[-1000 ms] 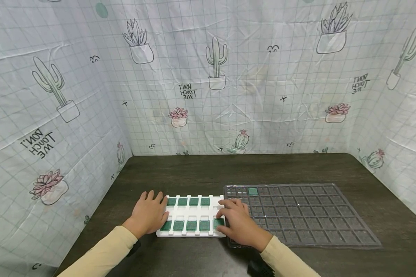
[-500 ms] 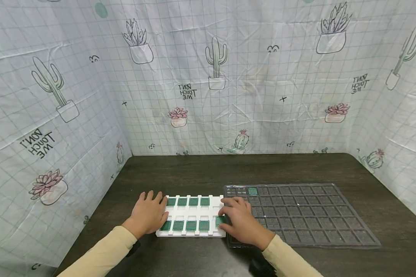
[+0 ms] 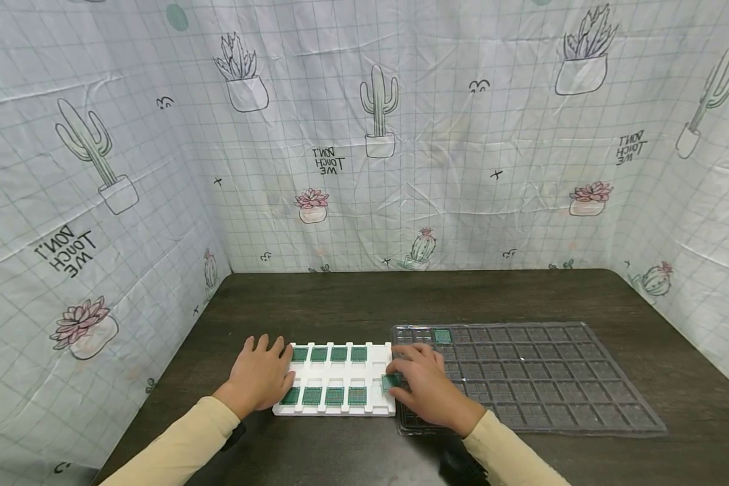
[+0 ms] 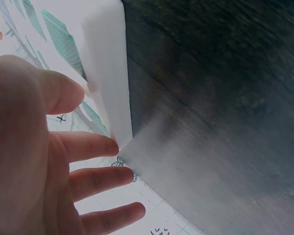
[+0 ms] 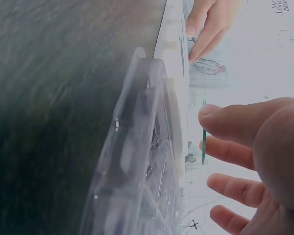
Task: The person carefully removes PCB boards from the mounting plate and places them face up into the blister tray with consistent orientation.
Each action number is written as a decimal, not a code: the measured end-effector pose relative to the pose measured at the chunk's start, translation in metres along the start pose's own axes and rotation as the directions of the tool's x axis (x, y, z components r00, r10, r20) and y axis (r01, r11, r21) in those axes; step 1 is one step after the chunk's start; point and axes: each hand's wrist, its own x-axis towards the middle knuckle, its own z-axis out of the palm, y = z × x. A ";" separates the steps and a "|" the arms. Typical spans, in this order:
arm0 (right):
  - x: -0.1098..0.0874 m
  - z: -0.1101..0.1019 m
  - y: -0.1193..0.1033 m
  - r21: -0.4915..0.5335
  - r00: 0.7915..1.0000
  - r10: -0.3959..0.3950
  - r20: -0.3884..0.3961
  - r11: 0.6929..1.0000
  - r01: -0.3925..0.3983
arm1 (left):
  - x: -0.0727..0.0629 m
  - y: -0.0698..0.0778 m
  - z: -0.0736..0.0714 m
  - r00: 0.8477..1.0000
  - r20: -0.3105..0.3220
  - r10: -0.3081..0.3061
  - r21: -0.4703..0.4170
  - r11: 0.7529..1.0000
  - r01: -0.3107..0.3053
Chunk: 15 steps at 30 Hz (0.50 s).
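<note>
My right hand point(image 3: 428, 388) pinches a small square green circuit board point(image 3: 389, 383) between thumb and index finger, above the right end of a white tray point(image 3: 340, 373). In the right wrist view the board point(image 5: 204, 157) appears edge-on as a thin green line, raised off the tray; the other fingers are spread. My left hand point(image 3: 258, 379) lies at the tray's left end, fingers extended, the thumb at its edge. The left wrist view shows those fingers against the tray's white side point(image 4: 108, 73). Several similar boards point(image 3: 335, 395) sit in the tray's two rows of slots.
Right of the white tray lies a clear plastic tray point(image 3: 522, 391) with a grid of compartments. One green board point(image 3: 442, 336) sits in its back row, near the left. Both trays rest on a dark wooden table point(image 3: 316, 304), with a patterned cloth point(image 3: 462, 202) behind and at the sides.
My right hand has lifted the board out of the front-right slot of the white tray and moved slightly right with it. The left hand has stayed in place.
</note>
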 end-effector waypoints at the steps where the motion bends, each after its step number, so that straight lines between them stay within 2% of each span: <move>1: 0.000 0.000 0.000 -0.001 1.000 -0.002 -0.001 1.000 0.002 | 0.000 0.000 0.000 1.000 0.001 -0.001 0.000 1.000 0.001; 8: -0.001 -0.003 0.002 0.007 1.000 -0.001 0.001 1.000 0.001 | 0.000 0.000 -0.001 1.000 0.002 -0.004 0.001 1.000 0.004; 15: 0.000 -0.004 0.008 -0.018 0.998 0.058 0.009 0.998 -0.058 | 0.000 0.000 0.000 1.000 -0.004 -0.003 -0.002 1.000 0.003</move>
